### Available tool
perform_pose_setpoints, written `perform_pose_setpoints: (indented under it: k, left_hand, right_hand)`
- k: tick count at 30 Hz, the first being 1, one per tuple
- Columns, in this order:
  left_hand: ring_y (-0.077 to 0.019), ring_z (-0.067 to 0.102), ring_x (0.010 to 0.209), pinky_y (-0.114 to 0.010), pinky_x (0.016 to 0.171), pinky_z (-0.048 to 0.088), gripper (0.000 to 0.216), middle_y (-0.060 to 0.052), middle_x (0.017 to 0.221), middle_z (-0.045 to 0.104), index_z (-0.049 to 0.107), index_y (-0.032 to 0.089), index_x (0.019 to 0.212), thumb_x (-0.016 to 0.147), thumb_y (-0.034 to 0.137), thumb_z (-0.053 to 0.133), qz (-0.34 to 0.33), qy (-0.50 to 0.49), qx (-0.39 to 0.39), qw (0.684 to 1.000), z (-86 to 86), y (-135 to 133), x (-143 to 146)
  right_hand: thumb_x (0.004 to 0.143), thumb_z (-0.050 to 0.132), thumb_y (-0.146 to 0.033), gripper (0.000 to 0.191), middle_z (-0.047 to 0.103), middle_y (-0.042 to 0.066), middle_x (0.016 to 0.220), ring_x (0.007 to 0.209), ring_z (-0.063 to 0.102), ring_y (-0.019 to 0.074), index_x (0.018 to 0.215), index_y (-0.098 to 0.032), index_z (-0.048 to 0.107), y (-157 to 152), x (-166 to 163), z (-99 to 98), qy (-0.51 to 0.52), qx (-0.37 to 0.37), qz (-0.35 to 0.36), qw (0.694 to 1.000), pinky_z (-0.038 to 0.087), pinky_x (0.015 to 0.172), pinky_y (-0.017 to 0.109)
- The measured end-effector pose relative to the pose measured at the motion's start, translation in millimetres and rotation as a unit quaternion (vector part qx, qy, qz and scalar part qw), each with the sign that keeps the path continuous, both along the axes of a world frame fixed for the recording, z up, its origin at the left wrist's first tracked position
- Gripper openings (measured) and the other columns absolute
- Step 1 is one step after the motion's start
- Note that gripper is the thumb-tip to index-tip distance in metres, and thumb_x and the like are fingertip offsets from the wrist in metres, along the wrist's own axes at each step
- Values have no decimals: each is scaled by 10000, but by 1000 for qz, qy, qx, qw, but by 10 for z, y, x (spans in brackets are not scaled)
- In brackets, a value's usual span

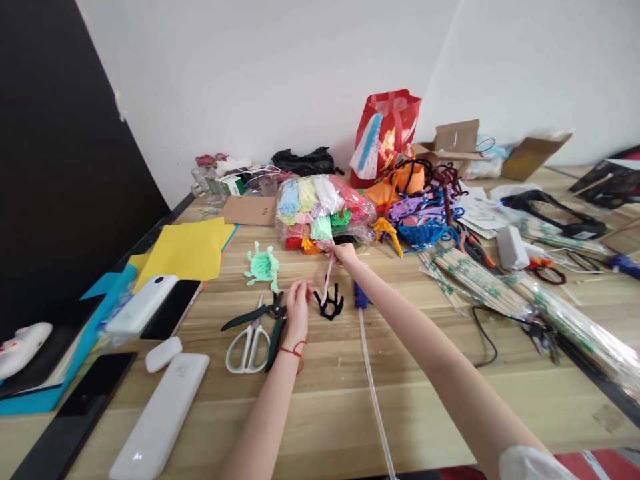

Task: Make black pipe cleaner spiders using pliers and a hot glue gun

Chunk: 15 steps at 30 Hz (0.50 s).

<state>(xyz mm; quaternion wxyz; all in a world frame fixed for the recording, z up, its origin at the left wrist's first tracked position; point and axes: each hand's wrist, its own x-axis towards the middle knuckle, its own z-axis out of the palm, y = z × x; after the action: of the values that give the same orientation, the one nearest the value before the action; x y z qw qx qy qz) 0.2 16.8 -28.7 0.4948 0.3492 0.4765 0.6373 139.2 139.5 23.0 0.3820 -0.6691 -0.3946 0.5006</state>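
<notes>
Pink strip hangs from the right grip.

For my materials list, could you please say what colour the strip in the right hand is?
The strip is pale pink, showing best in the head view.

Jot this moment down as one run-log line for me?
Right hand: pinching pink strip | Left hand: beside black piece, grip unclear | Nearby: mint piece, bagged bundles
</notes>
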Motion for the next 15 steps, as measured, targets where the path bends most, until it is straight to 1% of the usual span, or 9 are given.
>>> perform_pose_setpoints:
  k: [2,4,8,12,15]
  left_hand:
    - [-90,494,581,-208,545,378,252,4,685,566,628,158,791,770,406,586,0,-2,2,1000,-11,4,-3]
    - [-94,500,588,-211,553,383,250,-1,687,571,629,159,794,772,404,588,-1,-2,5,1000,-15,4,-5]
    - [-97,509,601,-214,573,395,239,0,680,577,634,160,785,768,394,591,5,1,2,1000,-7,1,1]
    - [-92,499,592,-215,577,395,238,5,674,572,640,157,775,782,389,587,3,11,7,1000,-7,-4,9]
    - [-96,500,590,-219,574,396,256,3,673,570,638,156,786,787,408,590,-5,16,7,1000,-21,-7,3]
  right_hand:
    - [838,584,-264,235,510,-23,397,317,347,59,644,-133,610,39,21,-7,2,0,-7,1000,295,360,178]
    - [844,570,-265,235,540,-12,428,319,340,55,657,-131,615,35,34,-19,11,-2,-6,1000,289,360,180]
    - [851,535,-251,232,603,19,509,343,371,62,672,-133,624,-79,33,-71,39,-12,19,999,291,362,189]
    - [809,543,-175,167,521,-19,442,356,392,70,657,-142,604,-140,17,-118,50,-18,32,998,286,372,181]
    - [819,525,-167,153,474,-41,420,343,353,60,694,-138,608,-60,-1,-111,56,-9,28,998,256,367,177]
